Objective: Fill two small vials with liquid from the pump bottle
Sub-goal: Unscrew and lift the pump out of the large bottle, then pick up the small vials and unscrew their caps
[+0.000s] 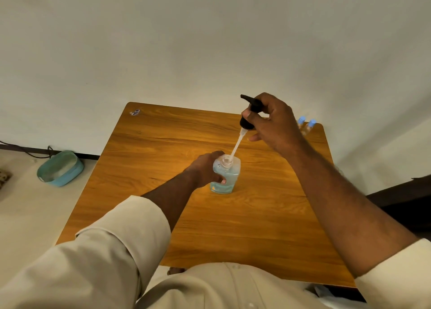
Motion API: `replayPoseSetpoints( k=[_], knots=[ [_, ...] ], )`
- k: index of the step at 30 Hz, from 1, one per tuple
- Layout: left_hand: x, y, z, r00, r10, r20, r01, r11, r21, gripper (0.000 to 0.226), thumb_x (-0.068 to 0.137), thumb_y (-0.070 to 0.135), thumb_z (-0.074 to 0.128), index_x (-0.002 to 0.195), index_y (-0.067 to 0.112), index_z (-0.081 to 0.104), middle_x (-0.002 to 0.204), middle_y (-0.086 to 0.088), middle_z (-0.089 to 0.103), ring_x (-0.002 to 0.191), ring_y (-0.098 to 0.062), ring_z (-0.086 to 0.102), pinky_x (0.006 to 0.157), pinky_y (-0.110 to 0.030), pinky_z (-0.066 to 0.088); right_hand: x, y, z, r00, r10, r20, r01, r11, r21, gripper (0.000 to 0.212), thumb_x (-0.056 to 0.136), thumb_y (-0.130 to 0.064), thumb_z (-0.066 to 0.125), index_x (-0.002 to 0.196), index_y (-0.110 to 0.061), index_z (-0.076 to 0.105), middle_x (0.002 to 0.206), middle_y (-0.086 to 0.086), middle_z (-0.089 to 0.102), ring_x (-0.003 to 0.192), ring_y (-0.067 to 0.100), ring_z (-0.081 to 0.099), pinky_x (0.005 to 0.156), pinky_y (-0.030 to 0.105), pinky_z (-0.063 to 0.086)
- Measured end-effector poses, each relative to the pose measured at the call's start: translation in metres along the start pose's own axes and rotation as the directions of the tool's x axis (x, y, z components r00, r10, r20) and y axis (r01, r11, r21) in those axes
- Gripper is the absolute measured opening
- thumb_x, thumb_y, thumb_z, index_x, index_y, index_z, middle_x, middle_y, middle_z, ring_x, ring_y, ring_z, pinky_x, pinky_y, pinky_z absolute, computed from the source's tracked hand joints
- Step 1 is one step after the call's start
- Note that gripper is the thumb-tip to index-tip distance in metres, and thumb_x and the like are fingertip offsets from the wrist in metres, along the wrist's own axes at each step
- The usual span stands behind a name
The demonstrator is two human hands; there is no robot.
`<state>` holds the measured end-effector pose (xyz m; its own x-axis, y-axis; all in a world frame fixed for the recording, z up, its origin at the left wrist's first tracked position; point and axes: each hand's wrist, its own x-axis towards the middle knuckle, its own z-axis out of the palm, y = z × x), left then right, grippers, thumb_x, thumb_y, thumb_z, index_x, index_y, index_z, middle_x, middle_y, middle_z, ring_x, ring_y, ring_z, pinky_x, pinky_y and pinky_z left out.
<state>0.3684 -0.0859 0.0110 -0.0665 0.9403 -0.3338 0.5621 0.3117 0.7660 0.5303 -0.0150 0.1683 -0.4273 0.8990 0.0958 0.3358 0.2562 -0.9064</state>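
So we had the left hand (205, 168) wrapped around the clear pump bottle (225, 176) of blue liquid, which stood upright near the middle of the wooden table (256, 227). The right hand (272, 122) gripped the black pump head (250, 112), lifted off above the bottle, with its clear dip tube (236, 145) slanting down so the tip sat at the open neck. The two small vials (306, 124) with blue caps stood side by side at the table's far right corner, partly hidden behind that hand. A teal basin (60, 168) sat on the floor to the left.
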Motion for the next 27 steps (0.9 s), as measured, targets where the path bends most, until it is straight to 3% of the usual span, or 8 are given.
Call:
replayPoseSetpoints(
  k=[4,8,12,16,20,22,24,27],
  knots=[
    [0.000,-0.001,0.000,1.000,0.001,0.000,-0.001,1.000,0.009,0.090,0.060,0.016,0.088,0.139,0.024,0.044,0.128,-0.001,0.057,0.111,-0.018,0.053,0.093,-0.034,0.048,-0.001,-0.006,0.002,1.000,0.002,0.021,-0.002,1.000,0.024,0.012,0.089,-0.016,0.065,0.098,-0.020,0.057,0.110,-0.001,0.062,0.080,0.017,0.071,0.047,0.029,0.056],
    [0.001,-0.001,-0.001,1.000,0.005,0.000,-0.005,1.000,0.011,0.085,0.060,0.015,0.088,0.134,0.025,0.048,0.125,0.000,0.060,0.108,-0.016,0.054,0.089,-0.032,0.047,-0.001,-0.014,-0.002,1.000,-0.001,0.006,0.001,1.000,0.028,0.011,0.089,-0.016,0.065,0.098,-0.018,0.058,0.109,0.001,0.062,0.078,0.017,0.072,0.048,0.033,0.058],
    [0.002,-0.002,-0.005,1.000,0.008,-0.007,-0.008,0.998,0.058,0.090,0.060,0.021,0.088,0.139,0.025,0.044,0.133,-0.002,0.057,0.119,-0.021,0.051,0.091,-0.030,0.041,-0.005,-0.031,-0.007,1.000,-0.016,0.025,0.015,1.000,0.022,0.013,0.089,-0.015,0.065,0.100,-0.017,0.058,0.112,0.001,0.062,0.082,0.018,0.072,0.051,0.033,0.059],
    [0.003,-0.005,-0.011,0.999,0.034,-0.001,-0.033,0.983,0.179,0.101,0.062,0.034,0.087,0.147,0.026,0.032,0.150,-0.003,0.039,0.138,-0.024,0.031,0.109,-0.041,0.030,-0.011,-0.062,-0.011,0.991,-0.129,0.044,0.129,0.992,0.003,0.013,0.088,-0.017,0.065,0.100,-0.019,0.060,0.109,-0.001,0.064,0.080,0.014,0.072,0.051,0.030,0.058],
    [-0.002,-0.020,-0.024,0.999,-0.001,0.047,-0.008,0.982,0.191,0.108,0.068,0.026,0.086,0.152,0.024,0.017,0.157,-0.004,0.027,0.145,-0.024,0.022,0.115,-0.042,0.024,-0.021,-0.086,0.001,0.960,-0.253,0.118,0.260,0.965,-0.044,0.015,0.088,-0.019,0.065,0.103,-0.019,0.060,0.107,-0.004,0.065,0.079,0.009,0.071,0.056,0.025,0.059],
    [-0.009,-0.037,-0.037,0.998,-0.058,0.031,0.051,0.977,0.208,0.108,0.071,0.021,0.085,0.153,0.023,0.015,0.158,-0.007,0.025,0.145,-0.025,0.022,0.114,-0.039,0.026,-0.026,-0.088,0.018,0.929,-0.319,0.189,0.341,0.935,-0.096,0.017,0.087,-0.019,0.067,0.102,-0.022,0.061,0.101,-0.012,0.064,0.085,0.008,0.068,0.065,0.020,0.058],
    [-0.020,-0.059,-0.055,0.990,-0.141,-0.012,0.140,0.964,0.227,0.105,0.074,0.019,0.083,0.153,0.020,0.014,0.157,-0.010,0.026,0.143,-0.027,0.025,0.113,-0.036,0.029,-0.030,-0.082,0.046,0.852,-0.431,0.296,0.491,0.856,-0.165,0.020,0.084,-0.015,0.069,0.104,-0.018,0.063,0.097,-0.010,0.066,0.090,0.008,0.065,0.074,0.015,0.055],
    [-0.038,-0.097,-0.079,0.967,-0.244,-0.065,0.253,0.946,0.205,0.099,0.075,0.017,0.082,0.152,0.018,0.021,0.154,-0.012,0.032,0.139,-0.030,0.034,0.110,-0.042,0.037,-0.031,-0.051,0.099,0.683,-0.547,0.484,0.694,0.694,-0.194,0.020,0.079,-0.001,0.068,0.099,-0.004,0.068,0.098,0.010,0.070,0.091,0.021,0.066,0.076,0.031,0.057]
  ],
)
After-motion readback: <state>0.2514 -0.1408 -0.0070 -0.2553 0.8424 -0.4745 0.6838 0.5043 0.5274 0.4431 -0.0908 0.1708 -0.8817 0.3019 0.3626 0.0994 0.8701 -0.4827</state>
